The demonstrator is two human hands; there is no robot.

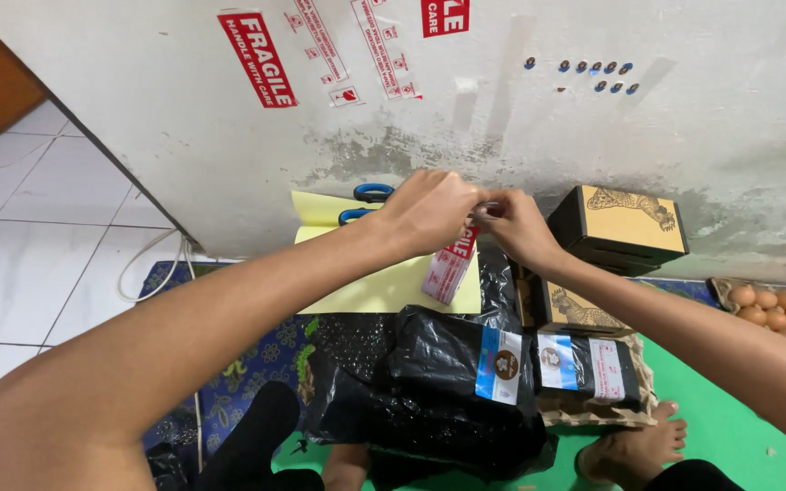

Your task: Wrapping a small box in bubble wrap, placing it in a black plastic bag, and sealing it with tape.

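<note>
Head view: I see left hand [429, 211] and right hand [516, 227] meeting above the tape roll [450, 264], red-and-white, standing on yellow sheet [384, 286]. Both grips look pinched shut on something small between them (probably the tape end, can't tell for sure). Blue scissors [366, 202] lie behind the left hand. Done so far, I judge: black bags [438, 382] with blue-white labels [500, 365] already packed; sealing left. Two black-tan boxes [619, 227] right, eggs [780, 314] far right, red-white stickers [258, 59] on wall.
</note>
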